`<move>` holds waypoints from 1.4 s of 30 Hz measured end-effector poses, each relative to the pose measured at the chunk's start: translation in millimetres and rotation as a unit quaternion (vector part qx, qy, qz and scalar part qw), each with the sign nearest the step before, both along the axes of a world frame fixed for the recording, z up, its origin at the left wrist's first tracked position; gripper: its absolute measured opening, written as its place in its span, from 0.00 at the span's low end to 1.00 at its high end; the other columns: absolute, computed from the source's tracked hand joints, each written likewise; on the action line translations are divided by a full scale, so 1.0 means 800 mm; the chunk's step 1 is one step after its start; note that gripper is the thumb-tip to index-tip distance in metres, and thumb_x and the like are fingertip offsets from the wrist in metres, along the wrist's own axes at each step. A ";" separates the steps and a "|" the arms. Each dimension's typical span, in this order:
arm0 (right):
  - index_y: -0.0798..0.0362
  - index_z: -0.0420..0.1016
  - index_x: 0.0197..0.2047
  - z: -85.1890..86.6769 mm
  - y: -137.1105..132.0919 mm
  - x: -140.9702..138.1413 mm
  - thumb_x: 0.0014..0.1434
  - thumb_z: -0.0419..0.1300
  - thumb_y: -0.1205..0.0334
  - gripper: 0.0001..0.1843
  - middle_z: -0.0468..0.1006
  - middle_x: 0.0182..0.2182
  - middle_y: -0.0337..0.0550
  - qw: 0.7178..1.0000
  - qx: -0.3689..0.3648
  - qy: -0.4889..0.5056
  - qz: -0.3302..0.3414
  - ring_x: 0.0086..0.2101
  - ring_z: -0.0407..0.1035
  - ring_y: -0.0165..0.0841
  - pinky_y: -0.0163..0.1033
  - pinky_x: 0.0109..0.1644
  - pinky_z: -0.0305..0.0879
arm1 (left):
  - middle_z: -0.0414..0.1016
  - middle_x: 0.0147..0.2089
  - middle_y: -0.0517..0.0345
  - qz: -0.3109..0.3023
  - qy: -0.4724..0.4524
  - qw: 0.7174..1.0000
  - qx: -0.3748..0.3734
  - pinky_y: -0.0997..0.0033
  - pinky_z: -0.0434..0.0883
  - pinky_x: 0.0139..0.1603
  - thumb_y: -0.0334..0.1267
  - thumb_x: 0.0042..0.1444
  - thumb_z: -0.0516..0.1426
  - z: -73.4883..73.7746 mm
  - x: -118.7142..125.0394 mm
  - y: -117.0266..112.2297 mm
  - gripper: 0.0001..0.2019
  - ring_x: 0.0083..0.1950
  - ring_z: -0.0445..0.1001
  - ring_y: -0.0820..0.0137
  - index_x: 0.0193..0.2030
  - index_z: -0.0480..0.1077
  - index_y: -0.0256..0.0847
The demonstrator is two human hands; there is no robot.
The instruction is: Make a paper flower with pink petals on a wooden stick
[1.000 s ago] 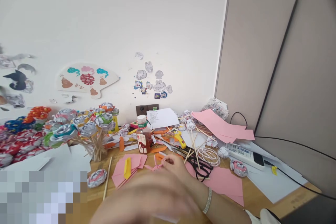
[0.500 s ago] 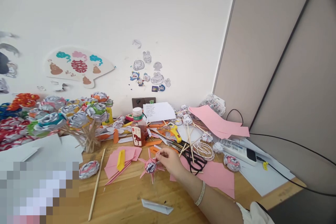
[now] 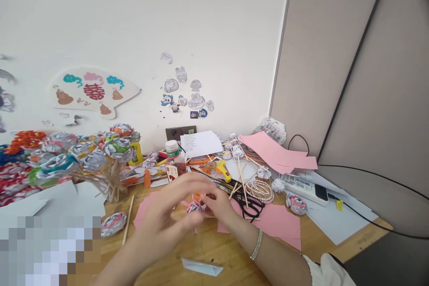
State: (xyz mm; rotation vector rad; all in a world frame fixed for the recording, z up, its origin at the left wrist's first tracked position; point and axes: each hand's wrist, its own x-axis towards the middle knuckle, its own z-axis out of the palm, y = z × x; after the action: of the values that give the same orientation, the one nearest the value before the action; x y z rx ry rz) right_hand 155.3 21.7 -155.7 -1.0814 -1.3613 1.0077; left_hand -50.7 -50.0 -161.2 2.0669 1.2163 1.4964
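Observation:
My right hand (image 3: 219,205) pinches the edge of a small paper flower (image 3: 193,207) with pink petals and a dark-and-white centre. My left hand (image 3: 164,216) is raised in front of it, fingers curved and thumb apart, with nothing visible between them. It hides part of the flower and most of the pink paper sheets (image 3: 145,209) behind. On the wooden table below lies a folded white paper strip (image 3: 202,267). To the left are a rolled paper rose (image 3: 114,224) and a thin wooden stick (image 3: 128,220), partly covered by my left hand.
A drink bottle (image 3: 174,161) stands behind my hands. Black-handled scissors (image 3: 250,205), a bead string (image 3: 259,191) and a yellow glue gun (image 3: 222,170) lie to the right. Paper roses on sticks (image 3: 90,158) crowd the left. A power strip (image 3: 306,189) trails a cable at the right.
My left hand has come into view from below and moved up beside the paper flower. My right hand keeps hold of the flower. The view has shifted slightly.

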 end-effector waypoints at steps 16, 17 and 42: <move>0.55 0.70 0.44 -0.005 -0.010 -0.005 0.56 0.54 0.64 0.12 0.77 0.35 0.47 0.977 0.077 -0.198 0.017 0.37 0.72 0.38 0.41 0.40 0.67 | 0.75 0.51 0.52 -0.046 0.073 0.986 -0.146 0.57 0.69 0.54 0.38 0.45 0.60 0.008 0.043 0.069 0.23 0.52 0.73 0.59 0.51 0.69 0.44; 0.54 0.69 0.48 -0.004 -0.013 -0.005 0.55 0.55 0.66 0.16 0.76 0.39 0.48 0.955 0.105 -0.278 0.010 0.40 0.71 0.39 0.43 0.43 0.65 | 0.75 0.52 0.52 -0.037 0.066 0.987 -0.145 0.57 0.69 0.54 0.38 0.46 0.60 0.008 0.041 0.073 0.23 0.52 0.73 0.59 0.51 0.68 0.43; 0.52 0.67 0.50 0.028 -0.018 0.005 0.57 0.56 0.73 0.17 0.72 0.38 0.46 0.774 0.236 -0.581 -0.087 0.35 0.70 0.37 0.36 0.34 0.65 | 0.74 0.53 0.49 0.010 -0.026 0.992 -0.127 0.56 0.64 0.57 0.37 0.45 0.59 -0.002 0.074 0.076 0.22 0.55 0.70 0.58 0.50 0.68 0.41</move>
State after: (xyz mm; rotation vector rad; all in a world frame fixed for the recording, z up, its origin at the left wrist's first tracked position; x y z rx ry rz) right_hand 158.9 7.2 -133.7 -1.4354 -2.2440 -0.3241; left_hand 8.2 11.2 -163.2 1.8454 1.3335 1.3172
